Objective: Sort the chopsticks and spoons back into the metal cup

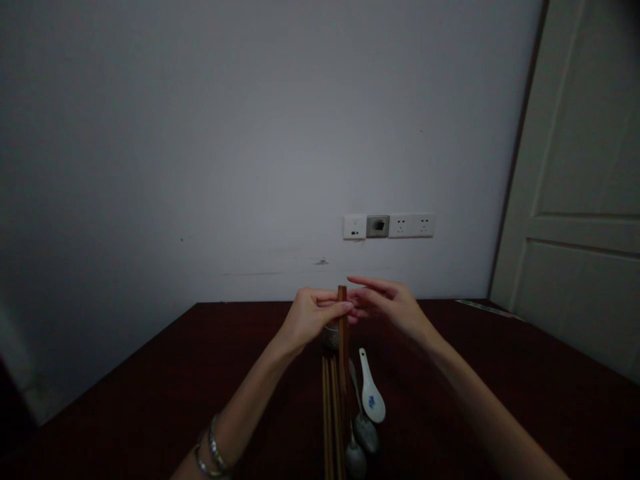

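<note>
My left hand [316, 315] pinches a pair of brown wooden chopsticks [343, 347] between thumb and fingers, holding them upright. Beside their upper ends is my right hand [387, 300], its fingers stretched out and apart; whether its fingertips touch the chopsticks I cannot tell. Partly hidden behind my left hand stands a small metal holder with holes [331, 337]. Several lighter chopsticks [329, 407] lie on the table below my hands. To their right are two metal spoons [367, 433] and a white ceramic spoon [371, 393] with a blue mark.
The dark red table [240, 373] reaches back to a grey wall [250, 167]. Sockets and a switch [389, 226] are set into the wall above it. A flat strip [487, 309] lies near the far right edge, by a pale door [575, 200].
</note>
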Demonstrator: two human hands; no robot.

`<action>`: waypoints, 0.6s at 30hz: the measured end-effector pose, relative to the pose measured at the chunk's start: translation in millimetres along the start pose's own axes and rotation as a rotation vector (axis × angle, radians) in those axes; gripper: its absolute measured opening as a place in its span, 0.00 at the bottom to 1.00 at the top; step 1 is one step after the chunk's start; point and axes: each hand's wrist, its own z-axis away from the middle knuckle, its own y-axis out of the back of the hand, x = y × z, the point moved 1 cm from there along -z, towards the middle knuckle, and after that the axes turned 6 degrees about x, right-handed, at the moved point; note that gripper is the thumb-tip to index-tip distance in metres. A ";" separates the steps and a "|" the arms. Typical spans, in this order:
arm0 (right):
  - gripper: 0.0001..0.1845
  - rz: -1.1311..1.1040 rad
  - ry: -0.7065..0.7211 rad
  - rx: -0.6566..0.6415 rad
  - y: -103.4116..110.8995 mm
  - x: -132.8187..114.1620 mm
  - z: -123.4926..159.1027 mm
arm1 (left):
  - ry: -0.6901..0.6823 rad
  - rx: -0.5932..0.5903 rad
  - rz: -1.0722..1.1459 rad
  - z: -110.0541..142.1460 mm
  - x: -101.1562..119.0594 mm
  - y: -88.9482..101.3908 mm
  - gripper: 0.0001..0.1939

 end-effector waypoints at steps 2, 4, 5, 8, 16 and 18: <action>0.16 -0.059 -0.136 -0.075 1.7 8.1 -2.4 | -0.010 0.043 0.011 -2.4 1.0 4.3 0.15; 0.16 -0.067 -0.234 -0.200 -0.7 14.4 -1.2 | -0.021 0.107 0.019 -4.7 2.1 9.3 0.13; 0.17 -0.068 -0.262 -0.260 -3.6 16.7 0.5 | -0.024 0.138 0.022 -5.7 2.7 11.6 0.13; 0.20 -0.041 -0.249 -0.307 -16.2 21.7 6.2 | -0.020 0.206 0.028 -8.0 3.5 16.6 0.12; 0.21 0.044 -0.169 -0.143 -27.9 37.7 4.5 | 0.009 0.221 0.058 -12.1 -3.0 18.0 0.13; 0.20 0.040 -0.176 -0.144 -27.0 39.7 3.5 | 0.016 0.209 0.063 -13.2 -5.3 18.1 0.13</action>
